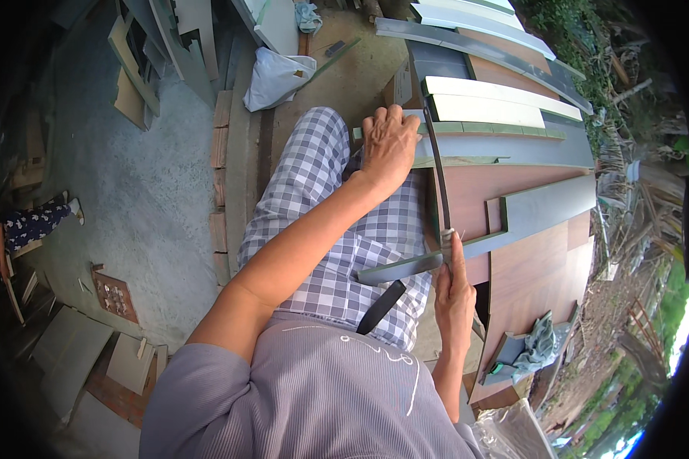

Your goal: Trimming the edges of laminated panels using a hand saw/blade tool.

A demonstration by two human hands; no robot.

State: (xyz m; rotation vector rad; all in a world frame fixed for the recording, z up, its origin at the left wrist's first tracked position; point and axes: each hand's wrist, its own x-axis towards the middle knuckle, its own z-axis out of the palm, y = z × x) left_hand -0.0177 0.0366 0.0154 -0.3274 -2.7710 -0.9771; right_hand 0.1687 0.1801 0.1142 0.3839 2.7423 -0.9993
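My right hand (453, 294) is closed round the handle of a long, narrow dark-bladed hand tool (439, 170), its index finger stretched along the handle. Away from me the blade runs, crossing a stack of grey-green boards; whether it has teeth is too small to tell. Over the near end of a narrow grey-green board (475, 129), beside the blade, my left hand (389, 145) is closed with curled fingers. That board lies on a wider grey board (528, 148). Another grey strip (406, 269) sticks out toward my lap, close to my right hand.
White strips (497, 107) and a long grey strip (475, 46) lie farther along the brown panels (528, 268). A crumpled blue-grey cloth (540, 344) rests at the right. A white bag (275, 79) stands on the ground; panels (180, 50) lean behind it. Another person (31, 229) is far left.
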